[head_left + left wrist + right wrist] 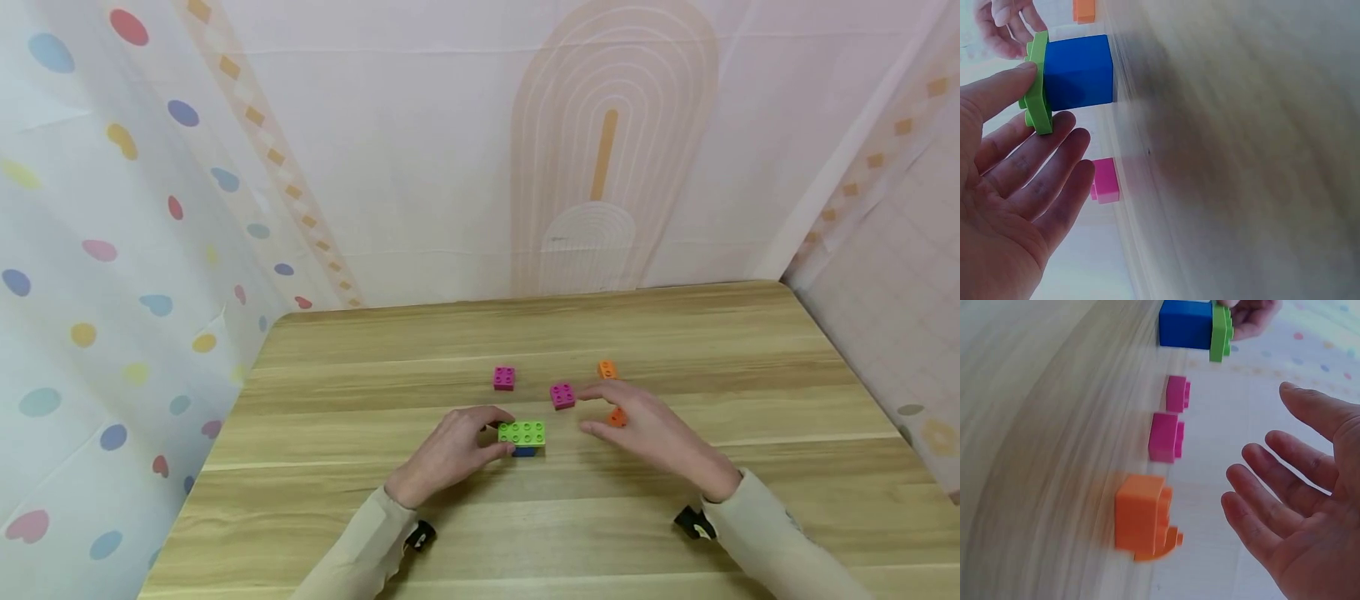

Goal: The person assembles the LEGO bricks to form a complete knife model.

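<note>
A lime-green brick with several studs [522, 432] sits on top of a blue block [1079, 72], overhanging it at the side. My left hand [455, 448] pinches the green brick at its end between thumb and fingers. To the right, my right hand [651, 428] hovers over the table with fingers apart and nothing in its grasp. Just beyond its fingertips lies a pink brick [562, 396]. An orange brick [617, 417] is partly covered by that hand in the head view.
Farther back on the wooden table [360, 400] are a second pink brick [504, 378] and another orange piece [607, 369]. Patterned curtains [420, 150] hang behind the table and along both sides.
</note>
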`<state>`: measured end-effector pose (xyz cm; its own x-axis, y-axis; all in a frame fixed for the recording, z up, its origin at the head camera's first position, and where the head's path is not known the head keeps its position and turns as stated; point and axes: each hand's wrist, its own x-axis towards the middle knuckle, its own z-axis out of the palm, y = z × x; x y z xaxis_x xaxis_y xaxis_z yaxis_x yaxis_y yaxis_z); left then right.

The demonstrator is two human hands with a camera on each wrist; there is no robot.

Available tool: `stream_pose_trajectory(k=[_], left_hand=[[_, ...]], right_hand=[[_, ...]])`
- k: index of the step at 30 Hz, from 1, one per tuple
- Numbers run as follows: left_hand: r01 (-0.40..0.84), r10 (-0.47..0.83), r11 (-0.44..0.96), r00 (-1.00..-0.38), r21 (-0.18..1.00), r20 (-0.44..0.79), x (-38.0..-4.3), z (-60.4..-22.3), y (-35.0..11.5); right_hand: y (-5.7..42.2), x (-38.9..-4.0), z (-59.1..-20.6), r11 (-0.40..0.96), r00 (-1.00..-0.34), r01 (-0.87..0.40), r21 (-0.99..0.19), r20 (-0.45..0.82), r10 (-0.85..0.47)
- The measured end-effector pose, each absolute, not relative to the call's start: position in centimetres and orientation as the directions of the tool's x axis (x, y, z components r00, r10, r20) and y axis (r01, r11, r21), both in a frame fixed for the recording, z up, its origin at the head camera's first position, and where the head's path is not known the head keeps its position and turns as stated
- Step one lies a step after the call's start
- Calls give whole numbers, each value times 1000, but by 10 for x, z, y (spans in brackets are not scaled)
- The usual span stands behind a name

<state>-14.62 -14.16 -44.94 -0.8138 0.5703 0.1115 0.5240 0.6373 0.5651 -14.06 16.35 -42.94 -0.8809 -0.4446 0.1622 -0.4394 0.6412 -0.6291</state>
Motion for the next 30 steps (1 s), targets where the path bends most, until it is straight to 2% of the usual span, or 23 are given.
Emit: stream_pose_trajectory(k=[11,30], left_hand=[[522,566,632,-816,573,120,-145,-451,-142],[511,566,634,-818,580,102,-144,-450,-142]], right_hand=[[191,-141,-438,662,-885,-441,-606,171,-433],[210,-147,-449,742,-899,-378,-554,28,-437]])
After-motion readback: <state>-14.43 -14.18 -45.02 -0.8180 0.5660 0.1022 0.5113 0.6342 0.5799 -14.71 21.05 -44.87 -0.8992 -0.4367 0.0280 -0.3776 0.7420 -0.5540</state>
